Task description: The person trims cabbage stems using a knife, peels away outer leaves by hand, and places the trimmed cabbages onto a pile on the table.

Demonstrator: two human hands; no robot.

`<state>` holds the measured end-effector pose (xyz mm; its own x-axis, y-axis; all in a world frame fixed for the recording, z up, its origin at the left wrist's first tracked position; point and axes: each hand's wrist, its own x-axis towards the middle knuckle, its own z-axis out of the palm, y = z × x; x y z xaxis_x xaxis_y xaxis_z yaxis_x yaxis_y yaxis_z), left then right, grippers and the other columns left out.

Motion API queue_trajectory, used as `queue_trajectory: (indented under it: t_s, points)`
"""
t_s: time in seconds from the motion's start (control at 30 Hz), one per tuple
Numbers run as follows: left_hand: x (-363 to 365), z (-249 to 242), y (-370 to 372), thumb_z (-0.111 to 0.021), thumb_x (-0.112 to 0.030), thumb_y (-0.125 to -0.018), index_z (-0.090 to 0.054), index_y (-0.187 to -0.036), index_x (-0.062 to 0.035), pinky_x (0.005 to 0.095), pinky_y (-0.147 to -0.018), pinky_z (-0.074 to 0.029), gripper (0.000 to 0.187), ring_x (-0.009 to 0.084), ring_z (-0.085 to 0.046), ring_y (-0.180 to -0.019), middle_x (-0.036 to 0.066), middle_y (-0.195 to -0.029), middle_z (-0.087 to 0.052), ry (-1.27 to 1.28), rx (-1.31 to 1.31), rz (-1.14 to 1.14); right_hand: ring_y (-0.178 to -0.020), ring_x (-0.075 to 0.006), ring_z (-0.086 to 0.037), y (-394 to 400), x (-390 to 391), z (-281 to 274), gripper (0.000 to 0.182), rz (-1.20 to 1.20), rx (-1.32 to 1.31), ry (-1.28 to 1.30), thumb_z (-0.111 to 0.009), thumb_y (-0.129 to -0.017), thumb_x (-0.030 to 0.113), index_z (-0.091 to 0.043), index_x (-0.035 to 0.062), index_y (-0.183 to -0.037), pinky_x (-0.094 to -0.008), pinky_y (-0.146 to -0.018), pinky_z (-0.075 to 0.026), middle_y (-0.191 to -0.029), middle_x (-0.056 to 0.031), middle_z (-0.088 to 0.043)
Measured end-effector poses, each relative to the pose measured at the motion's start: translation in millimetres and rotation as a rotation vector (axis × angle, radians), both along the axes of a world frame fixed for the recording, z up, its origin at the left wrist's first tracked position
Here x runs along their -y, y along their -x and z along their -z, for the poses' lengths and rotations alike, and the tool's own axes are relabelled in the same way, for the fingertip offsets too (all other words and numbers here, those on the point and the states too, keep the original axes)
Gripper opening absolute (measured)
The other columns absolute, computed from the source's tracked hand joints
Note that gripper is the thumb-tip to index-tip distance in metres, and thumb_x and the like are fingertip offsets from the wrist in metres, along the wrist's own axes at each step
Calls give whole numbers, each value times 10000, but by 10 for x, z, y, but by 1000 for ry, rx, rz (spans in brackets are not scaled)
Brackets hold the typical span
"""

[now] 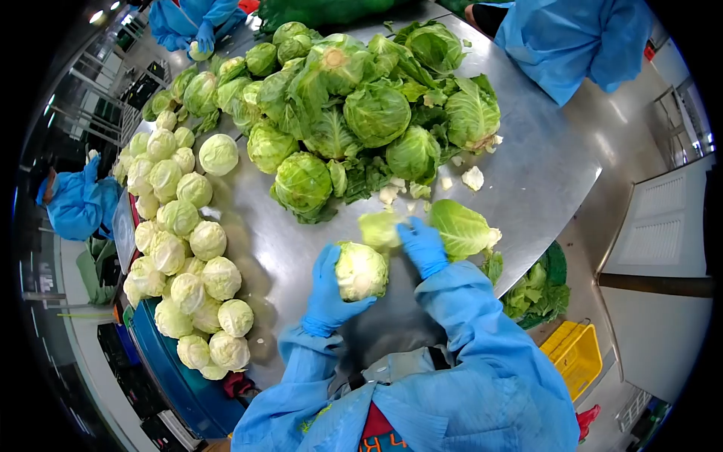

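Observation:
My left hand (330, 295) is wrapped around the left side and underside of a trimmed pale cabbage (362, 271), its cut stem end facing up toward me. Beside it, my right hand (423, 247) has its fingers at the edge of a loose cabbage leaf (379, 229), which is blurred by motion. Both hands wear blue gloves. Just right of my right hand, a larger green leaf (461, 229) lies on the steel table (538, 162). Small white stem pieces (473, 178) are scattered beyond my hands.
Untrimmed green cabbages (376, 113) are heaped at the far side; trimmed cabbages (181, 218) pile up at left. A blue bin (169, 361) stands below the left edge. On the right floor are a green basket of leaves (556, 264) and a yellow crate (576, 358). Co-workers in blue (576, 41) stand around.

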<state>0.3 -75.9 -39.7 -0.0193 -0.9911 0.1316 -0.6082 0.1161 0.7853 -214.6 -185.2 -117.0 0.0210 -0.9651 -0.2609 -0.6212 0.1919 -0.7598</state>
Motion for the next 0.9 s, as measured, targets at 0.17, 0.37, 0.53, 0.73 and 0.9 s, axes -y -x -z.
queue_trajectory:
  t_s: [0.17,0.37,0.53,0.73,0.9]
  points:
    - [-252,280,-206,-915,-300,-567,-193,-1469,-34,396,-1077,-378,1185,284,-434,-1271,149,-1400,-381,-56,-572,-167,-848,-380,-662,1006,-78,-64,410,209,-173,46,-584,-884,449,-591,185,-1197,-448,-756,-519,-947,-176,-689]
    - [-398,240,-299,-925,-287,-561,-197,-1458,-24,400,-1076,-383,1185,288,-421,-1285,165,-1415,-350,-115,-653,-240,-817,-278,-653,655,-477,-356,609,61,-13,134,-679,-836,453,-504,202,-1363,-391,-772,-521,-991,-159,-679]
    - [-501,108,-305,-887,-292,-634,-230,-1429,-6,388,-1051,-404,1070,283,-471,-1232,168,-1354,-409,-172,-525,-229,-874,-274,-658,-403,-657,-697,609,-342,234,-284,-682,-844,456,-515,160,-1349,-361,-826,-518,-1119,-119,-666]
    - [-441,89,-147,-854,-385,-668,-303,-1356,28,413,-1035,-390,974,284,-440,-1211,182,-1303,-373,-205,-141,-445,-935,-170,-651,-509,-676,-501,419,-477,403,-41,-661,-906,284,-570,122,-1281,-304,-851,-509,-1104,-94,-684]
    - [-510,141,-289,-877,-372,-629,-304,-1371,0,406,-1065,-358,1009,287,-411,-1236,160,-1317,-353,-164,-271,-254,-788,-304,-677,-273,-574,-93,394,-408,336,29,-603,-916,389,-586,172,-1244,-376,-723,-535,-948,-136,-694]
